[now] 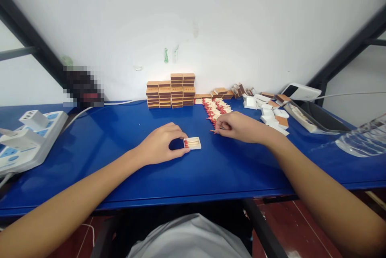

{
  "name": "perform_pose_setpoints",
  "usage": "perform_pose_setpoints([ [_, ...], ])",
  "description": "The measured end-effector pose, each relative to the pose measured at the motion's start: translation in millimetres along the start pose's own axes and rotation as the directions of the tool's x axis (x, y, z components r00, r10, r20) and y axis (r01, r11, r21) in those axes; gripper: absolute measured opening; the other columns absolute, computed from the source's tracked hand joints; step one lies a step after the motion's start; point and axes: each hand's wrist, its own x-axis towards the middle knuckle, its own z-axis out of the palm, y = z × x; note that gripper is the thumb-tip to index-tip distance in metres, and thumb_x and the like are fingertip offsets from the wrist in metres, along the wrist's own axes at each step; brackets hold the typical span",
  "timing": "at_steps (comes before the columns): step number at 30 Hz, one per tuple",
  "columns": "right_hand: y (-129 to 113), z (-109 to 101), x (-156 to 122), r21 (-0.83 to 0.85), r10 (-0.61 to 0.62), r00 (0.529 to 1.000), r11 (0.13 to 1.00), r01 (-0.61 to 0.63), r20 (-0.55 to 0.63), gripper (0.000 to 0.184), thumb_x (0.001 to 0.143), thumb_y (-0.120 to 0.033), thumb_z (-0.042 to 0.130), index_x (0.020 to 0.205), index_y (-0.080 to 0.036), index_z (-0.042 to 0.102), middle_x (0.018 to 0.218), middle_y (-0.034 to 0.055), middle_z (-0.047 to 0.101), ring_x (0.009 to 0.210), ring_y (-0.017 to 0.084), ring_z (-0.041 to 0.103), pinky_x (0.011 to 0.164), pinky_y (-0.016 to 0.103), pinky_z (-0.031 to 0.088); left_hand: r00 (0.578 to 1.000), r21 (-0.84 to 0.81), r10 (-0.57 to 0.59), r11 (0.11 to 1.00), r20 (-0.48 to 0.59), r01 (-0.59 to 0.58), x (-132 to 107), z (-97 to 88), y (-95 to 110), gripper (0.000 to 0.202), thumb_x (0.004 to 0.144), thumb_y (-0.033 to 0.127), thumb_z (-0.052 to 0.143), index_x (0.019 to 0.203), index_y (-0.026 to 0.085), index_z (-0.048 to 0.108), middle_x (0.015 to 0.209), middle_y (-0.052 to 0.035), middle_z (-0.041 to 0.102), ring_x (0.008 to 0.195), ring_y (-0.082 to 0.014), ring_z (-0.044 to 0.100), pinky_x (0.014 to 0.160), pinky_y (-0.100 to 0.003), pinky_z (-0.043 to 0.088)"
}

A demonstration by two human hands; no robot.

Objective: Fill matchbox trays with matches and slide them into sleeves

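At the blue table, the left hand pinches a small open match tray by its end, thumb and fingers clamped on it, the tray lying flat near the middle. Just to its right, the right hand has its grip closed on matches at the near edge of the loose match pile. Stacked matchboxes stand against the wall behind.

I find no legible text, number or brand in the head view. The stacked matchboxes at upper centre carry dark label print, too small for me to read. The power strip at left shows blue panels without readable marking.
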Motion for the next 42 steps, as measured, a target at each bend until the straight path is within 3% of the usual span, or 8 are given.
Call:
perform_pose_setpoints([
  [4, -10.5, 2.1, 0.7, -0.005, -0.015, 1.0, 1.0, 0.015, -0.004, 0.019, 0.093, -0.037, 0.064, 0.086, -0.021, 0.07, 0.071, -0.0002, 0.059, 0.062, 0.016, 0.048, 0.061, 0.03, 0.032, 1.0, 0.0, 0.002, 1.0, -0.002, -0.002, 0.7, 0.9, 1.1, 0.025, 0.097, 0.036, 0.077, 0.118, 0.022, 0.077, 0.109, -0.0074, 0.077, 0.103, -0.0252, 0.069, 0.092, -0.04, 0.057],
  [8, -3.5, -4.6, -3.9, 0.004, -0.024, 1.0, 1.0, 0.024, -0.007, 0.02, 0.093, -0.039, 0.064, 0.084, -0.022, 0.068, 0.069, -0.0002, 0.059, 0.062, 0.016, 0.048, 0.062, 0.03, 0.033, 1.0, -0.002, 0.004, 1.0, -0.007, -0.004, 0.4, 0.9, 0.4, 0.024, 0.097, 0.036, 0.077, 0.117, 0.022, 0.077, 0.109, -0.0073, 0.077, 0.103, -0.0246, 0.069, 0.093, -0.04, 0.057],
  [15, 8.4, -13.4, -9.9, 0.009, -0.018, 0.994, 1.0, 0.017, 0.112, 0.027, 0.096, -0.045, 0.061, 0.086, -0.021, 0.07, 0.074, 0.0024, 0.062, 0.064, 0.017, 0.049, 0.064, 0.031, 0.036, 1.0, -0.001, 0.009, 1.0, -0.005, -0.009, -0.5, 1.0, -1.5, 0.025, 0.097, 0.036, 0.077, 0.117, 0.022, 0.077, 0.11, -0.0071, 0.077, 0.103, -0.0247, 0.069, 0.092, -0.039, 0.058],
  [21, 6.8, -7.5, -4.0, -0.002, 0.012, 0.999, 1.0, -0.012, 0.044, 0.033, 0.095, -0.055, 0.065, 0.094, -0.023, 0.07, 0.075, 0.0016, 0.062, 0.065, 0.017, 0.049, 0.064, 0.031, 0.032, 1.0, 0.005, 0.005, 1.0, -0.002, -0.005, -0.4, 1.0, -1.0, 0.025, 0.097, 0.036, 0.077, 0.118, 0.022, 0.077, 0.11, -0.007, 0.077, 0.104, -0.0247, 0.07, 0.093, -0.039, 0.058],
  [27, 6.2, -6.3, -3.7, -0.027, 0.014, 0.996, 1.0, -0.011, 0.093, 0.023, 0.097, -0.041, 0.06, 0.087, -0.021, 0.068, 0.075, 0.0025, 0.063, 0.064, 0.017, 0.048, 0.064, 0.031, 0.033, 1.0, 0.0, 0.006, 1.0, -0.005, -0.006, 0.3, 1.1, -0.5, 0.025, 0.097, 0.036, 0.078, 0.118, 0.022, 0.077, 0.109, -0.0069, 0.077, 0.103, -0.0246, 0.069, 0.092, -0.039, 0.057],
  [30, -4.2, -2.0, -2.4, 0.0, -0.006, 0.997, 1.0, 0.006, 0.08, 0.021, 0.098, -0.038, 0.06, 0.09, -0.021, 0.069, 0.075, 0.0016, 0.062, 0.065, 0.017, 0.048, 0.063, 0.031, 0.033, 1.0, -0.002, 0.009, 1.0, -0.014, -0.009, 0.8, 1.4, 0.6, 0.024, 0.097, 0.035, 0.078, 0.117, 0.021, 0.077, 0.109, -0.0065, 0.077, 0.102, -0.0242, 0.069, 0.091, -0.039, 0.057],
  [37, -50.9, 20.0, 2.6, 0.04, -0.221, 0.971, 0.974, 0.225, -0.088, 0.016, 0.102, -0.032, 0.06, 0.095, -0.02, 0.068, 0.081, 0.0013, 0.061, 0.073, 0.016, 0.052, 0.067, 0.029, 0.035, 0.999, 0.002, 0.002, 1.0, -0.044, -0.002, 3.1, 5.1, 1.7, 0.021, 0.096, 0.036, 0.078, 0.111, 0.021, 0.077, 0.105, -0.0058, 0.077, 0.099, -0.024, 0.068, 0.089, -0.038, 0.056],
  [42, -62.6, 35.3, 5.2, 0.017, -0.243, 0.965, 0.969, 0.246, -0.093, 0.015, 0.103, -0.03, 0.061, 0.095, -0.019, 0.068, 0.09, 0.0038, 0.066, 0.074, 0.015, 0.055, 0.068, 0.029, 0.037, 0.999, 0.002, 0.016, 1.0, -0.047, -0.016, 3.6, 6.7, 1.4, 0.019, 0.098, 0.036, 0.076, 0.107, 0.02, 0.075, 0.103, -0.0064, 0.077, 0.098, -0.0244, 0.068, 0.088, -0.039, 0.056],
])
